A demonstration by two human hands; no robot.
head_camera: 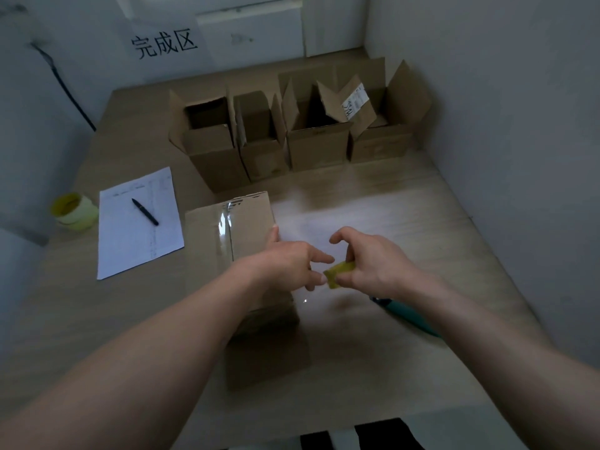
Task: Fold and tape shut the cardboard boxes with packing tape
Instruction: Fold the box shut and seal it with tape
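A closed cardboard box (207,241) stands at the table's middle, with a shiny strip of clear tape (227,222) along its top seam. My left hand (285,264) is over the box's right edge, fingers straight and reaching right; its fingertips touch a small yellowish piece of tape (339,274). My right hand (376,264) pinches that piece between thumb and fingers, just right of the box and above the table. A yellow-green tape roll (76,211) sits far left, away from both hands.
Several open cardboard boxes (214,147) stand in a row at the back. A paper sheet (130,235) with a black pen (145,212) lies left of the taped box. A teal-handled tool (406,315) lies under my right forearm. Walls close in on the right and back.
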